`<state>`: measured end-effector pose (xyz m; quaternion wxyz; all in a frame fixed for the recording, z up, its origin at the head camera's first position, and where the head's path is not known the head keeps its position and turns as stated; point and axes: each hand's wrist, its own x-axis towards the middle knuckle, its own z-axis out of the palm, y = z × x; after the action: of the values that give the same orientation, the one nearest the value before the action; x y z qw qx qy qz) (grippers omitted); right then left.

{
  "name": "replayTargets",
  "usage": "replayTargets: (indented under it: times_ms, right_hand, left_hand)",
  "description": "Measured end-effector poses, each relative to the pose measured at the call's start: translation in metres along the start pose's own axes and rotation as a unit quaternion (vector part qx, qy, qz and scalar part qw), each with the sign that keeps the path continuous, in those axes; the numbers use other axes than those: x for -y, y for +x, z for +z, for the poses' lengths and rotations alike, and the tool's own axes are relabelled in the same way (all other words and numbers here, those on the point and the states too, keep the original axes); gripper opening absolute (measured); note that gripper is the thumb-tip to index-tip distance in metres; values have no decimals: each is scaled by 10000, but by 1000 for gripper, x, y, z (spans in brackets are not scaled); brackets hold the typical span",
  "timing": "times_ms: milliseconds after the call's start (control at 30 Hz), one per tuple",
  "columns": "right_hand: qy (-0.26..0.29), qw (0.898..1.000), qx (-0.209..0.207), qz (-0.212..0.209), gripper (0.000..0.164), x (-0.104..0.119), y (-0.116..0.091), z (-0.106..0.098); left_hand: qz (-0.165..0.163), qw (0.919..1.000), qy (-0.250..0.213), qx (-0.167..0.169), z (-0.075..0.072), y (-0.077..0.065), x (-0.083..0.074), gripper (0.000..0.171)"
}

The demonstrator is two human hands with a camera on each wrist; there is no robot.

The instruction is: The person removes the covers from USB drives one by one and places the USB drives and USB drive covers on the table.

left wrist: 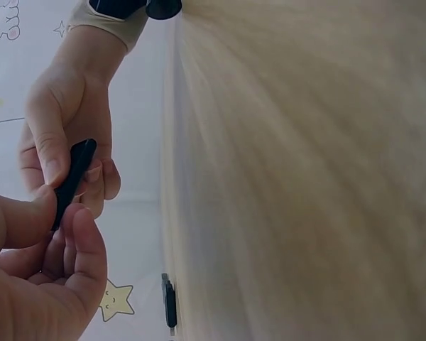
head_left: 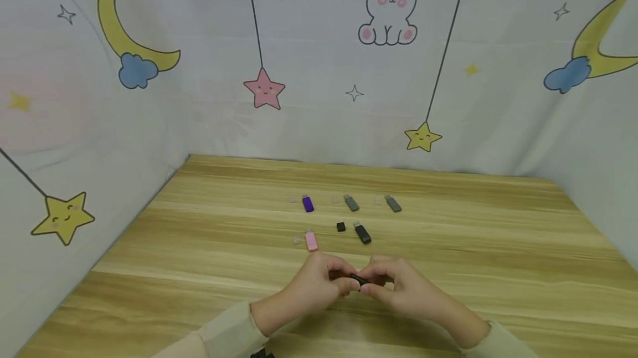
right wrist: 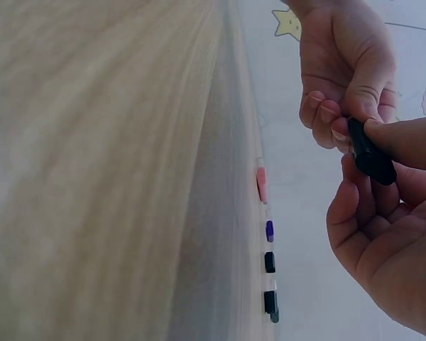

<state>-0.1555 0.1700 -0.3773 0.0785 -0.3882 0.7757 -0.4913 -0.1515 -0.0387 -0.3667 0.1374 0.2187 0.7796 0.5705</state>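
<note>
A small black USB stick point(head_left: 359, 279) is pinched between both hands, above the near part of the wooden table. My left hand point(head_left: 316, 285) grips one end with thumb and fingers, and my right hand point(head_left: 406, 287) pinches the other. In the left wrist view the dark stick point(left wrist: 75, 170) runs slantwise from one set of fingertips to the other. The right wrist view shows its glossy black body point(right wrist: 371, 158) under the right thumb. Fingers cover parts of both ends.
Beyond the hands lie a pink USB stick point(head_left: 311, 240), a black one point(head_left: 363, 233), a purple one point(head_left: 308, 203) and two grey ones point(head_left: 351, 203). A black cap point(head_left: 341, 226) and several clear caps point(head_left: 296, 240) lie to their left. A patterned curtain point(head_left: 319, 125) borders the table.
</note>
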Motion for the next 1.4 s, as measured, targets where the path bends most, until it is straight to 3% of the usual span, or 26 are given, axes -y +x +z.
replayTargets:
  times_ms: [467,733,1033,1400]
  right_hand:
    - [-99,9999,-9,-47,18,2,-2,0]
    - [-107,9999,16,110,22,6,-1,-1]
    - [-480,9981,50,373,20,6,1,-4]
    - [-408,9980,84,473,25,8,5,-8]
  left_hand:
    - [-67,9999,-133,-5,-1,0,2,8]
    - [-60,10000,-21,2,-3,0,0,10]
    - [-136,9999,90,22,-5,3,-1,13]
    - [-225,9996,145,5,-8,6,-4,14]
